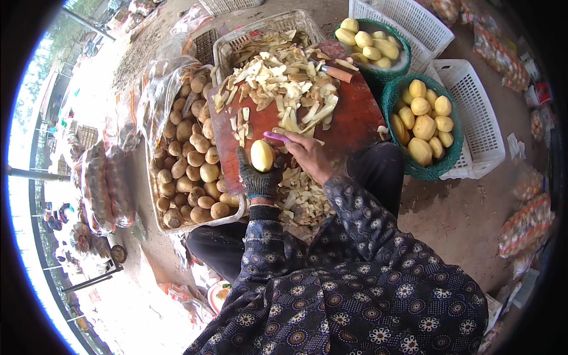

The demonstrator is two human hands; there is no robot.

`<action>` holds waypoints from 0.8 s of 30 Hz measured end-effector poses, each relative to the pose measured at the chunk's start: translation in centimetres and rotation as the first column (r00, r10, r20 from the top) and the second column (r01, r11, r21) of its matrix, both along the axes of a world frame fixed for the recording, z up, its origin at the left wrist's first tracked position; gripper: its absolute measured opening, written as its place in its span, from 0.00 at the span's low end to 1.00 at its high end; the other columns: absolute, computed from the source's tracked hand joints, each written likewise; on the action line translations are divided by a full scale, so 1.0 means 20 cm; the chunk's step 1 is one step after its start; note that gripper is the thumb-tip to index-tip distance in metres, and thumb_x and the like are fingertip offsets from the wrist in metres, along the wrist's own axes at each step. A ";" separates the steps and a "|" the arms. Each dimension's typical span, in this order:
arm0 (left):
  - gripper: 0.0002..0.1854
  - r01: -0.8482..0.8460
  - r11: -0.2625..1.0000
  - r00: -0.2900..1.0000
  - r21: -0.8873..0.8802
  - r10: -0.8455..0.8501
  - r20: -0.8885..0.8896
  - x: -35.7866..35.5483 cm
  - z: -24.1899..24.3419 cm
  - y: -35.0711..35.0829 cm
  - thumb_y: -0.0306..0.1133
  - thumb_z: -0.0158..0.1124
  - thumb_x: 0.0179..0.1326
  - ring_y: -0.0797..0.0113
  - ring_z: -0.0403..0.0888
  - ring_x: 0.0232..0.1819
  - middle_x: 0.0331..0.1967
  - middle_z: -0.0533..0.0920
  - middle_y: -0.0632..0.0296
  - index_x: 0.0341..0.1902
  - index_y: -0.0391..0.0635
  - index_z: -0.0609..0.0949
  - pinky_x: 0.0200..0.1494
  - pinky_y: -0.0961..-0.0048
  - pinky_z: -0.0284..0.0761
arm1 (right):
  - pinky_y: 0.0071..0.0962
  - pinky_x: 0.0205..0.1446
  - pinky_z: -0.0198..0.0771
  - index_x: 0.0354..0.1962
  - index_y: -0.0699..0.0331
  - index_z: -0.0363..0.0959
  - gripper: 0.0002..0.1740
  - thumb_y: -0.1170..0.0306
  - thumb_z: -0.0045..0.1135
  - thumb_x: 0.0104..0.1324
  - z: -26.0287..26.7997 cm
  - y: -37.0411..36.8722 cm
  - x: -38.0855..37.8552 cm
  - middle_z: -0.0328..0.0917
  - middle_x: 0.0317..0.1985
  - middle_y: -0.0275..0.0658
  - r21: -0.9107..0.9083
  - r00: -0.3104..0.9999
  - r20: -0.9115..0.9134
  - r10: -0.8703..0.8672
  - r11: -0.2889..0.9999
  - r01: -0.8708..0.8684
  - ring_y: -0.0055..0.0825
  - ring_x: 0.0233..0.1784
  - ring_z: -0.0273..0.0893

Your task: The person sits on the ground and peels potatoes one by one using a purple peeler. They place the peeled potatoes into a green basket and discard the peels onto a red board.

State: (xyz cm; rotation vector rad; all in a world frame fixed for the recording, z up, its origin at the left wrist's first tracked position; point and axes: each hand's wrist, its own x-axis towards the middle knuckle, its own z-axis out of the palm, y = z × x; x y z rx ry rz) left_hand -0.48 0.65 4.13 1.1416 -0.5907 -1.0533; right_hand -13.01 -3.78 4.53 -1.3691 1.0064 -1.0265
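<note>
My left hand (259,175), in a grey knit glove, holds a peeled potato (262,156) over the near left part of a reddish board (355,113). Just right of it my bare right hand (308,153) grips a purple-handled tool (277,136); its working end is hard to make out. Potato peels (284,80) are heaped on the board, and a knife with a wooden handle (337,74) lies at the heap's right side. More peels (304,191) lie below the board, between my legs.
A crate of unpeeled potatoes (195,155) stands at the left. Two green net-lined containers, a near one (457,146) and a far one (406,66), hold peeled potatoes at the right. White plastic crates (488,128) stand beside them. Filled mesh sacks (100,186) stand farther left.
</note>
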 end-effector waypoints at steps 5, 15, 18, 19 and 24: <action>0.18 -0.011 0.999 0.970 -0.033 0.019 0.241 0.03 -0.05 -0.03 0.42 0.53 0.59 0.66 0.76 0.37 0.36 0.78 0.59 0.48 0.43 0.70 0.43 0.69 0.76 | 0.19 0.53 0.64 0.53 0.78 0.63 0.24 0.69 0.47 0.64 -0.13 0.00 0.14 0.75 0.46 0.43 0.038 0.994 0.071 0.081 0.996 -0.084 0.21 0.48 0.70; 0.20 -0.045 0.991 0.750 0.124 0.116 -0.651 0.09 -0.20 -0.08 0.44 0.53 0.59 0.65 0.76 0.40 0.38 0.78 0.59 0.49 0.44 0.69 0.44 0.69 0.75 | 0.32 0.33 0.72 0.50 0.66 0.70 0.19 0.70 0.48 0.62 -0.01 0.43 -0.03 0.76 0.26 0.53 -0.128 0.981 -0.192 -0.043 0.992 0.019 0.38 0.28 0.78; 0.20 0.016 0.999 0.667 -0.050 -0.048 -0.744 0.19 -0.31 -0.02 0.45 0.53 0.59 0.65 0.76 0.40 0.38 0.78 0.59 0.49 0.44 0.69 0.44 0.69 0.75 | 0.35 0.31 0.71 0.49 0.64 0.71 0.18 0.68 0.49 0.62 0.08 0.38 -0.14 0.76 0.26 0.52 -0.344 0.859 -0.512 -0.027 0.922 -0.176 0.44 0.28 0.77; 0.21 0.028 0.994 0.695 -0.101 -0.092 -0.714 0.21 -0.33 -0.01 0.45 0.53 0.59 0.65 0.76 0.41 0.39 0.78 0.59 0.49 0.44 0.69 0.45 0.69 0.75 | 0.34 0.31 0.71 0.50 0.64 0.71 0.19 0.68 0.49 0.62 0.11 0.35 -0.18 0.76 0.26 0.52 -0.383 0.763 -0.644 -0.047 0.884 -0.268 0.42 0.28 0.78; 0.19 0.030 0.999 0.927 -0.035 -0.015 0.374 -0.02 -0.08 -0.03 0.45 0.54 0.59 0.67 0.76 0.41 0.38 0.78 0.59 0.47 0.44 0.71 0.40 0.73 0.75 | 0.28 0.31 0.68 0.52 0.64 0.69 0.21 0.66 0.49 0.62 -0.02 0.19 -0.02 0.74 0.22 0.51 -0.229 0.971 0.037 -0.237 0.943 0.239 0.33 0.24 0.75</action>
